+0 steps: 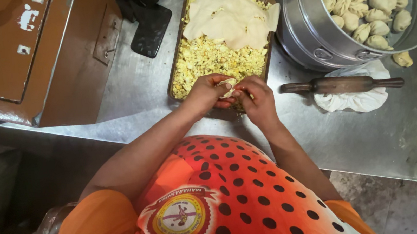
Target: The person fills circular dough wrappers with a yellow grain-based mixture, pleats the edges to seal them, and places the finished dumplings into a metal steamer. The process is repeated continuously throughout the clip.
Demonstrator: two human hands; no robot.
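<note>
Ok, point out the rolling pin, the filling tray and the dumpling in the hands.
rolling pin (343, 84): head view, middle of its wooden barrel.
filling tray (175, 66): head view, its left rim.
dumpling (227, 85): head view, pale dough showing between the left hand (207, 92) and right hand (258, 99).

warm overhead light — glare on the steel counter (357, 136), dim lower left, edges bowed.

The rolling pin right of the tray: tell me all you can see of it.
The rolling pin is dark wood, a thick barrel with a slim handle at each end. It lies flat and crosswise on the steel table, its right part resting on a white cloth bundle, below the steamer. Neither hand touches it.
</note>
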